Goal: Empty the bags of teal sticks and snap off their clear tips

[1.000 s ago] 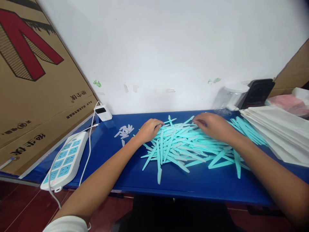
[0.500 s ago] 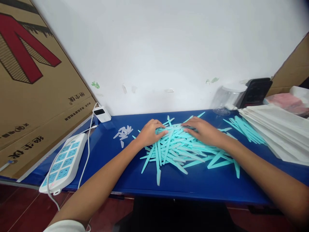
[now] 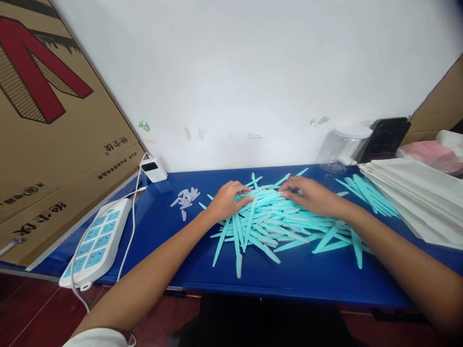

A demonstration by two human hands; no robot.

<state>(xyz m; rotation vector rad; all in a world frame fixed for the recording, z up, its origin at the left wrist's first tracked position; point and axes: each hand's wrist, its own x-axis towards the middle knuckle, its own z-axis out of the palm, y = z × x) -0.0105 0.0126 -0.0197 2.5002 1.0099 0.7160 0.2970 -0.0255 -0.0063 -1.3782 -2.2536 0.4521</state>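
Observation:
A loose heap of turquoise eyebrow razors (image 3: 267, 226) lies on the blue table, pointing in many directions. My left hand (image 3: 229, 198) is at the heap's upper left, thumb and fingers curled round the ends of several razors. Opposite it, my right hand (image 3: 304, 193) grips the other ends between thumb and fingers at the upper right. The razors between the hands lie roughly sideways on top of the heap. My palms hide part of what I hold. Small translucent blade caps (image 3: 186, 197) lie in a group left of my left hand.
More turquoise razors (image 3: 369, 194) lie in a neater bunch at right, beside stacked white paper sheets (image 3: 415, 193). A clear jar (image 3: 343, 147) and a black stand (image 3: 387, 137) are behind. A power strip (image 3: 97, 241), cables, a white device (image 3: 154, 169) and a cardboard box (image 3: 72, 144) occupy the left.
My right hand has shifted slightly to the right, and some razors beneath its wrist have moved a little. My left hand stays nearly in place.

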